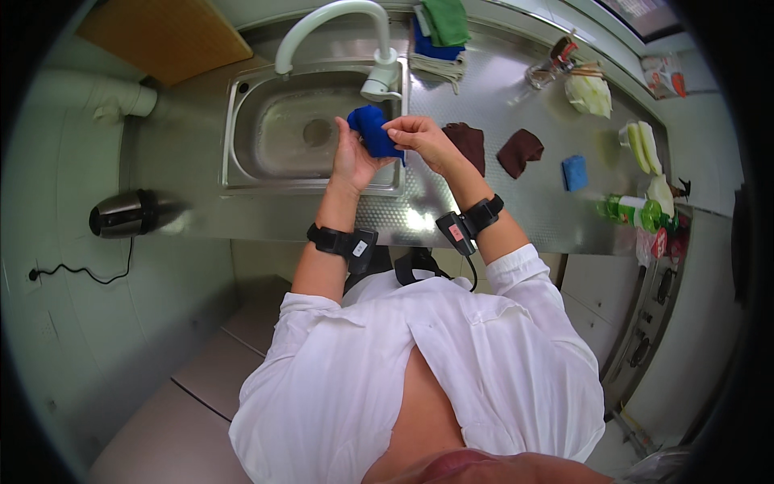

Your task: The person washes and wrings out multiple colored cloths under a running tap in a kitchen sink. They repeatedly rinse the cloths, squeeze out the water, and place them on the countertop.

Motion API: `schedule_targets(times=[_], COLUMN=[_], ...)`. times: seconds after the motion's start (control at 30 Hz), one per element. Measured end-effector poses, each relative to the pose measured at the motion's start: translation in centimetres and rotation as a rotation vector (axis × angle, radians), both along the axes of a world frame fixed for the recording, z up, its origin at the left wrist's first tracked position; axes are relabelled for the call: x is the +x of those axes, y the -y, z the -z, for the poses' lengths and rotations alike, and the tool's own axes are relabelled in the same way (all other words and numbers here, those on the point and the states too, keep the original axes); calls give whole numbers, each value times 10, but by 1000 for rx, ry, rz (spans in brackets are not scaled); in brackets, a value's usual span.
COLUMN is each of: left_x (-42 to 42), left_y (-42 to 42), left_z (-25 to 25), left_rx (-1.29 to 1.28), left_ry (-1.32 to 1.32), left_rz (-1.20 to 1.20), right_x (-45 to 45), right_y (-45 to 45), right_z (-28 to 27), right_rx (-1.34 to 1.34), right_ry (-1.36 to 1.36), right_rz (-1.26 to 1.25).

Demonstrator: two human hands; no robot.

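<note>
A dark blue cloth [373, 136] is held over the right side of the stainless-steel sink [225, 151]. Its weight lies on the palm of my left hand [355, 158], with the thumb up at its left edge. My right hand [422, 138] pinches the cloth's right side between thumb and fingertips. Just right of that hand, a brown cloth [470, 145] lies on the steel counter, partly behind the forearm. A second brown cloth [520, 153] and a small light blue folded cloth [574, 173] lie farther right.
A white faucet [381, 72] arches over the sink. Folded cloths, a green one [446, 23] on top, lie behind it. At the right stand a glass jar [538, 77], a green bottle [632, 210] and a spray bottle [662, 192]. An electric kettle [118, 215] is at the left.
</note>
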State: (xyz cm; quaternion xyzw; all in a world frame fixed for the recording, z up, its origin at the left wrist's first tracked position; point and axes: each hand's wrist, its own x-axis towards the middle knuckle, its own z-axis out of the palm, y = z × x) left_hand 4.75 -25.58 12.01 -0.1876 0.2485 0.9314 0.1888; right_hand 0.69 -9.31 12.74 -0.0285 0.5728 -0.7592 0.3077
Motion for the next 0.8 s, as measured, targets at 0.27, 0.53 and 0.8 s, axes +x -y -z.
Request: schedule_targets(times=[0.27, 0.53, 0.8], left_x=[-13, -51, -70], left_y=[84, 103, 102], left_z=[24, -5, 6], left_rx=[12, 54, 107], left_ry=[195, 193, 201], left_rz=[-470, -496, -461], right_x=[-43, -67, -59], right_y=[23, 47, 56], right_z=[23, 56, 60], right_rx=[92, -181, -263], right_ry=[356, 487, 489], right_rz=[450, 616, 684])
